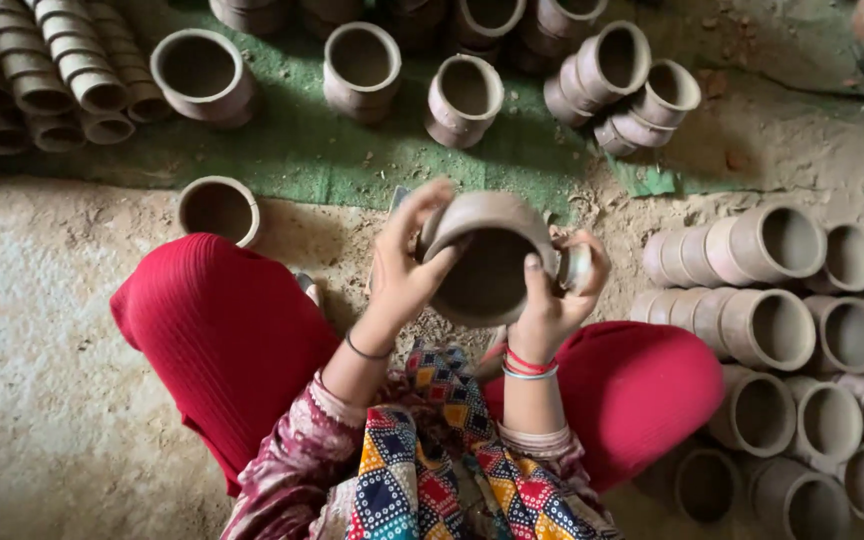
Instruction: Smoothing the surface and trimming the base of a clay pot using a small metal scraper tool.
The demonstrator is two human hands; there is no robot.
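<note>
Near, above the lap: left hand (407, 265) and right hand (552, 300) both clasp one unfired clay pot (487, 260), mouth tilted toward the camera. The right hand also pinches a small rounded tool (574, 265).

Judgement: stiff, light, brittle; grip the wall, not the thin rim.

Right: nested pot rows (812, 330), too overlapped to count.

Far: four single pots stand on a green mat (302, 150).

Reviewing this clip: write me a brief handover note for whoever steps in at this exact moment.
Left hand: grips the clay pot by its rim and side.
Right hand: thumb on the pot's rim, fingers around a small round tool.
The pot is held tilted, mouth toward the camera, above the lap.
Stacked pots lie at right; loose pots stand on the green mat ahead.
Done and left: cannot tell.
</note>
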